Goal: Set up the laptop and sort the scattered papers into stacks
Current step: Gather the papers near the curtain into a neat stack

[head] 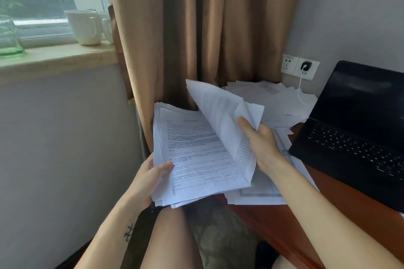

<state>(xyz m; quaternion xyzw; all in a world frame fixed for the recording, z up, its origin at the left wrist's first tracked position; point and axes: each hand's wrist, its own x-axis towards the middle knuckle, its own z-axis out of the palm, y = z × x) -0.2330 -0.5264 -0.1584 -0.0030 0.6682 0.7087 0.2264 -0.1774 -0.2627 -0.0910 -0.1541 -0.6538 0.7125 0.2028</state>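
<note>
On the windowsill at the far left stand a green glass vessel and a white mug, well apart from the work. Lower down, the left hand grips the near left edge of a thick stack of printed papers, thumb on top and fingers beneath. The stack is held off the surface over the person's lap, probably so that it can be leafed through. The right hand pinches a few lifted sheets, curling them up and away from the stack. That exposes the page below, likely to check its heading before sorting.

Beyond the hands, loose papers lie scattered across the far corner of the wooden surface, with more spread under the right wrist, so sorting looks far from done. A charger sits in the wall socket, and its white cable drops onto those papers. Whether it reaches the laptop cannot be told. The laptop stands open on the surface at the right, its screen dark.
</note>
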